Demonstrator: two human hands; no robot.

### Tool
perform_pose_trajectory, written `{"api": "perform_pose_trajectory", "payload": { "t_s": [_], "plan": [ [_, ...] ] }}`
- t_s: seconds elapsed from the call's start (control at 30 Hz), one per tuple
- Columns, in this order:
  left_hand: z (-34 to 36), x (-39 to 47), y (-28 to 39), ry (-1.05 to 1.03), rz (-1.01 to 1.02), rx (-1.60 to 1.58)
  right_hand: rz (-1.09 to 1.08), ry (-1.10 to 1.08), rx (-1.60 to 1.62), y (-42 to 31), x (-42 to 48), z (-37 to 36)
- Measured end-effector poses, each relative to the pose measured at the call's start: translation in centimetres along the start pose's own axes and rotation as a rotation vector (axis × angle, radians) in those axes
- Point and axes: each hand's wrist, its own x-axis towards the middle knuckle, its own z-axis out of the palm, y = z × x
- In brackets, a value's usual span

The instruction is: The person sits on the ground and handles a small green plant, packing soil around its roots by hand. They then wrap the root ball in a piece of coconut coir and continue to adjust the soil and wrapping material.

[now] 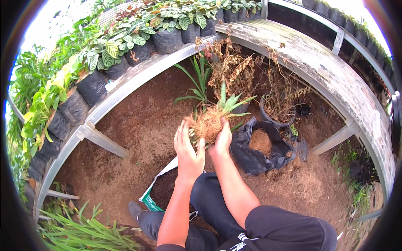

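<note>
Between my two hands is a clump of brown coconut fibre (209, 123), with the green pointed leaves of a small plant (230, 103) sticking out at its upper right. My left hand (189, 153) presses flat-fingered against the left side of the clump, thumb spread. On the other side, my right hand (221, 138) cups the fibre from the right and below. Some pale leaves or stems show under the clump, partly hidden by my hands. Just right of my right wrist, an open black plastic bag (246, 158) holds more coconut fibre (260, 142).
A sack of dark soil (163, 188) lies open by my legs. Beyond my hands stand withered potted plants (234, 70) and a long-leaved green plant (198, 81). Metal-framed benches curve around, the left one carrying plants in black bags (91, 88). A bench leg (105, 142) juts inward.
</note>
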Motion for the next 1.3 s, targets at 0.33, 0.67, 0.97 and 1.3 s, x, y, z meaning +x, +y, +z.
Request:
{"api": "perform_pose_trajectory", "payload": {
  "t_s": [0.33, 0.67, 0.97, 1.3],
  "plan": [
    [1.4, -0.7, 0.2, -0.179, 0.082, -0.050, -0.018, 0.000, -0.060, 0.8, 2.0, -1.9],
    [0.5, -0.2, -0.3, 0.037, 0.072, -0.040, -0.065, -0.264, -0.159, 0.7, -2.5, 0.5],
    [0.4, 0.6, -0.1, 0.282, 0.097, -0.025, -0.050, -0.391, -0.191, 0.7, -4.0, 1.6],
    [0.0, 1.1, -0.9, 0.346, 0.041, -0.126, 0.006, -0.426, -0.157, 1.4, -4.3, 1.7]
  ]
}}
